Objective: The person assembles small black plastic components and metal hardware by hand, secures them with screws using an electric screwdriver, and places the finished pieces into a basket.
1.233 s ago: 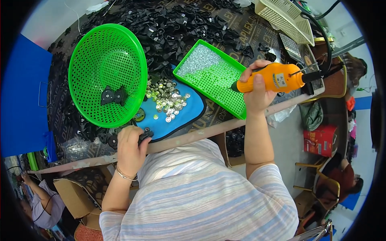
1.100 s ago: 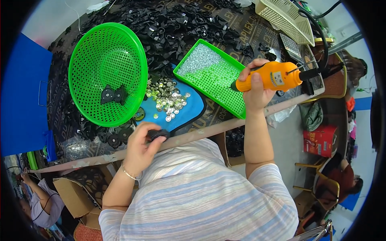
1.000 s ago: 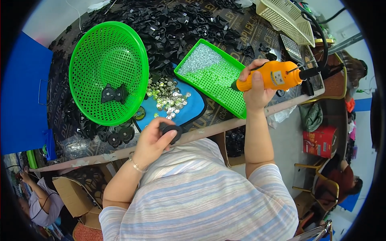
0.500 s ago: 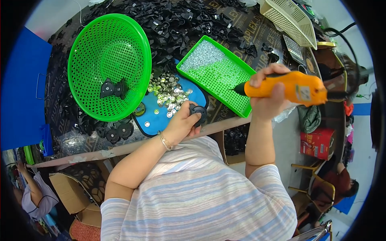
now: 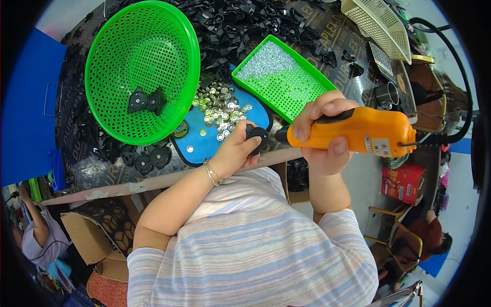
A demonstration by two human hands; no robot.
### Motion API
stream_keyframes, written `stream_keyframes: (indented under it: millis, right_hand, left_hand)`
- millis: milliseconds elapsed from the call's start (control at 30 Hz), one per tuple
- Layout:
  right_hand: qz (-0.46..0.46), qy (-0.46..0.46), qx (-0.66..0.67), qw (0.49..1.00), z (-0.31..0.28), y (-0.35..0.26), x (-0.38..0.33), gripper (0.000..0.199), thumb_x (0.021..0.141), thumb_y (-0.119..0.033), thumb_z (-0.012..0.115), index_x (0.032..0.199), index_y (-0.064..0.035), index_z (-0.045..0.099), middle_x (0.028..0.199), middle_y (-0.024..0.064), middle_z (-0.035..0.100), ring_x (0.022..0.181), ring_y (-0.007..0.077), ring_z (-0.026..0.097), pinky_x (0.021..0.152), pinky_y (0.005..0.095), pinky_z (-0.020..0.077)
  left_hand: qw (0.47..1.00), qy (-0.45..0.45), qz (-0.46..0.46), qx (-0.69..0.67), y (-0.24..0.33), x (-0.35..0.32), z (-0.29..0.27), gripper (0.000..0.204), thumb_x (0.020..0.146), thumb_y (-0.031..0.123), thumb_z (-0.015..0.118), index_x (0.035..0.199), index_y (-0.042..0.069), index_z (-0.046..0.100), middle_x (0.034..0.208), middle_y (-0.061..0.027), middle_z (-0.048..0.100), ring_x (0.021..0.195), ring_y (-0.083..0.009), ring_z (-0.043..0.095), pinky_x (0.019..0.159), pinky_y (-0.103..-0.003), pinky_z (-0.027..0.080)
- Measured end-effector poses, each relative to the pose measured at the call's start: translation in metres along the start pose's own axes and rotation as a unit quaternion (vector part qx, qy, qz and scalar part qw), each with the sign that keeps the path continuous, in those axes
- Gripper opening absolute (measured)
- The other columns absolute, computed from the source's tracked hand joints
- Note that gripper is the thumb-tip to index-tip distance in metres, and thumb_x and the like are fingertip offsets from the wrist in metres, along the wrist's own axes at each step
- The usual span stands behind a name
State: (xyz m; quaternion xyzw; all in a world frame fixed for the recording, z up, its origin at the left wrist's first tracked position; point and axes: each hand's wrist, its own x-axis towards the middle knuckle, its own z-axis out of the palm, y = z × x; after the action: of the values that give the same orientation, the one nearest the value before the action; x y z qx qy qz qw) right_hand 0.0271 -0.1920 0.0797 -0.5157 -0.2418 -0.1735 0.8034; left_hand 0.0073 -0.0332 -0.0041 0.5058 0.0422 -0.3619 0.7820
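Observation:
My left hand [image 5: 233,149] is closed on a round black plastic part [image 5: 259,137] at the table's near edge. My right hand [image 5: 323,134] grips an orange electric screwdriver [image 5: 365,130], held nearly level with its dark nose toward the black part. The nose is close to the part; whether they touch I cannot tell. Just beyond my left hand, small round metal pieces [image 5: 221,105] lie heaped on a blue mat [image 5: 197,146]. A green perforated tray [image 5: 279,105] with many small silvery screws [image 5: 268,60] stands behind the screwdriver.
A large green basket [image 5: 192,71] at left holds black parts [image 5: 144,101]. More black parts [image 5: 240,23] pile up at the back, and a few lie near the left front edge. A cream basket [image 5: 381,28] and a metal cup [image 5: 387,94] stand far right. The screwdriver's black cable [image 5: 468,97] loops at right.
My right hand has brought the screwdriver down and left from over the tray, its nose now near the black part. My left hand keeps its hold. The whole view has shifted slightly.

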Motion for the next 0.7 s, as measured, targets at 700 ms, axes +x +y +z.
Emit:
stream_keyframes:
  millis: [700]
  right_hand:
    - [0.005, -0.150, -0.025, 0.988, -0.009, -0.002, 0.005, 0.043, 0.079, -0.037, 0.065, 0.095, -0.0025, 0.046, 0.084, 0.0086, 0.043, 0.054, 0.0151, 0.051, 0.048, 0.0266, 0.0451]
  left_hand:
    - [1.000, 0.007, 0.000, 0.018, 0.003, 0.001, 0.001, 0.013, 0.089, 0.007, 0.046, 0.098, 0.009, 0.037, 0.073, -0.0016, 0.046, 0.045, -0.0073, 0.045, 0.037, -0.021, 0.032]
